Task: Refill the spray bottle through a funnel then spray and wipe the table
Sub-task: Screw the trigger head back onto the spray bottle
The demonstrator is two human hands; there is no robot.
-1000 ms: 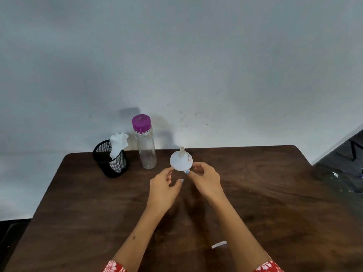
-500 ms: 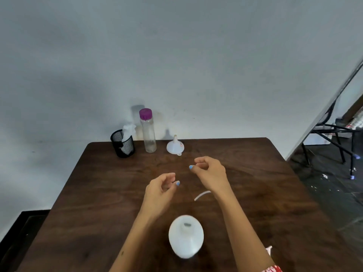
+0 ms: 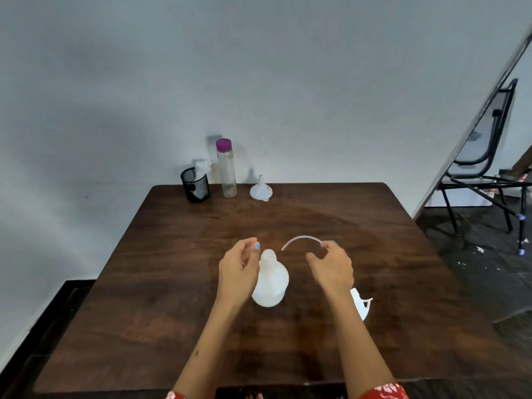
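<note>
A white spray bottle [image 3: 272, 283] stands uncapped on the dark wooden table [image 3: 388, 254], near the middle. My left hand [image 3: 237, 267] is against the bottle's left side, its loosely curled fingers by the neck and not closed round it. My right hand [image 3: 331, 266] pinches one end of a thin curved dip tube [image 3: 300, 239], which arcs toward the bottle's mouth. The white spray head [image 3: 361, 303] lies on the table, partly hidden by my right forearm. A white funnel [image 3: 260, 191] rests upside down at the back edge.
A clear water bottle with a purple cap [image 3: 227, 174] and a black mesh cup [image 3: 195, 185] holding a white tissue [image 3: 203, 167] stand at the back left by the wall. A metal chair [image 3: 483, 156] and a leaning board are off the table's right side.
The funnel was set down at the back and both hands drew back toward me. My right hand has taken up the tube from the table; my left hand has reached the spray bottle.
</note>
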